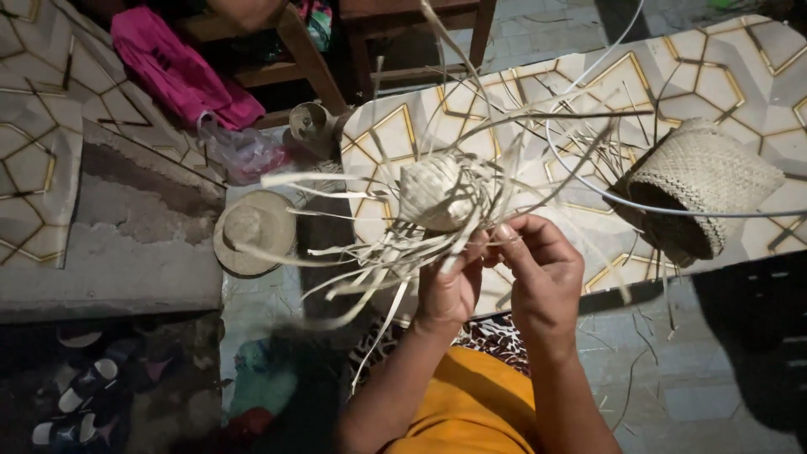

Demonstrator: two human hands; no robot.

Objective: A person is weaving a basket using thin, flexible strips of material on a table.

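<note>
Garment: orange cloth (471, 403), smooth and matte, at the lower edge nearest the camera.
Left hand (450, 286): fingers closed around a bundle of flat pale strips just under the woven piece.
Right hand (542, 269): fingertips pinched together on thin strips beside the left hand; the two hands touch.
Woven piece (437, 193): small rounded form of plaited straw-coloured strips, held just above the hands over the patterned mat; tight weave, ribbed surface.
Loose strips (353, 269): long, flat, ribbon-like ends that fan out left, down and upward from the woven piece, some curling.
Mat (723, 76): glossy sheet with pale hexagons outlined in gold, under the work.
Finished basket (702, 185): larger woven pouch lying on its side to the right, dark mouth open, fine regular plait.
Round lid (252, 231): shallow woven disc with a raised centre, on the floor to the left.
Pink cloth (172, 67): crumpled fabric, farthest back at upper left.
</note>
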